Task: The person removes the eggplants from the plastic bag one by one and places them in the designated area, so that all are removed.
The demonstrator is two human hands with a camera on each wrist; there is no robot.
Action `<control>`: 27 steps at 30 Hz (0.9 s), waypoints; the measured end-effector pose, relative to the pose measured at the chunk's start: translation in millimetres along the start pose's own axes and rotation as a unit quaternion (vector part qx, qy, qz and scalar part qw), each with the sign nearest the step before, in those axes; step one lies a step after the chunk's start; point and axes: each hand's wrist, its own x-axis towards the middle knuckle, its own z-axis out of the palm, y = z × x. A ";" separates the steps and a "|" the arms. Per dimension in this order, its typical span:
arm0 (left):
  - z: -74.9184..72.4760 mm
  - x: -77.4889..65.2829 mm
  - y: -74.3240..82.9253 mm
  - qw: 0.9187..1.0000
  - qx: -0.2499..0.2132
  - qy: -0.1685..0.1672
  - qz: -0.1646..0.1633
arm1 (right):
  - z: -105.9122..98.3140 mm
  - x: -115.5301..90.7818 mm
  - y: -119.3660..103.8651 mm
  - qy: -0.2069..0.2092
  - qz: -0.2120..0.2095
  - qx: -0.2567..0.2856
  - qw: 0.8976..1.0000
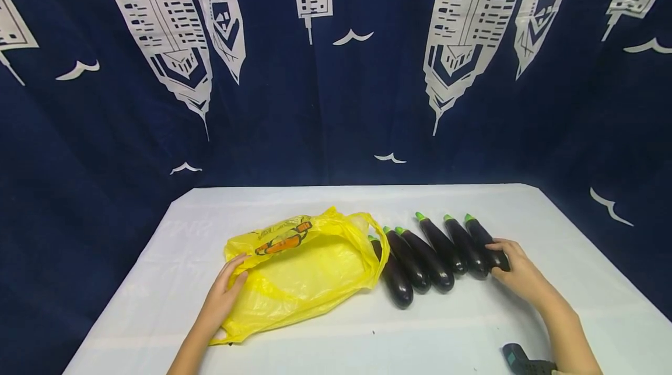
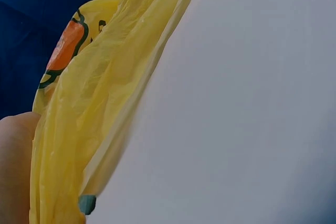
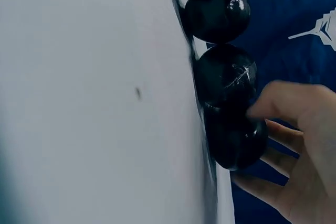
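yellow bag (image 1: pixel 304 270): orange print, writing unreadable.

yellow bag (image 1: pixel 304 267) with orange print, no readable text

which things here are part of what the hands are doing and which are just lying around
In hand:
- yellow plastic bag, left hand resting on it
- six eggplants in a row, right hand on the rightmost eggplant

Lying about:
- dark device at the near edge of the white table
- blue skyscraper-print curtain behind
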 end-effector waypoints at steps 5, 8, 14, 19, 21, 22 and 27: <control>2.1 -1.2 0.7 1.000 -0.002 -0.001 -0.006 | -2.8 -3.0 -4.4 -0.003 0.039 -0.013 0.999; 3.1 -0.6 2.0 1.000 -0.005 -0.004 -0.004 | -6.3 -4.9 -9.9 0.026 0.048 -0.023 0.998; 1.8 -0.8 3.1 1.000 0.009 0.000 -0.003 | -13.2 -6.8 -32.5 0.110 0.033 -0.021 0.993; 1.0 -5.1 1.6 1.000 0.012 -0.006 -0.010 | -16.9 -12.0 -56.4 0.157 0.004 -0.021 0.987; 1.8 -5.6 1.4 1.000 0.011 -0.009 -0.009 | -17.4 -12.1 -64.2 0.178 -0.021 -0.035 0.983; 2.0 -5.6 1.3 1.000 0.011 -0.008 -0.008 | -17.1 -11.2 -67.7 0.187 -0.035 -0.043 0.981; 2.2 -3.5 1.9 1.000 0.016 -0.003 0.000 | -13.6 -4.7 -74.8 0.189 -0.094 -0.107 0.972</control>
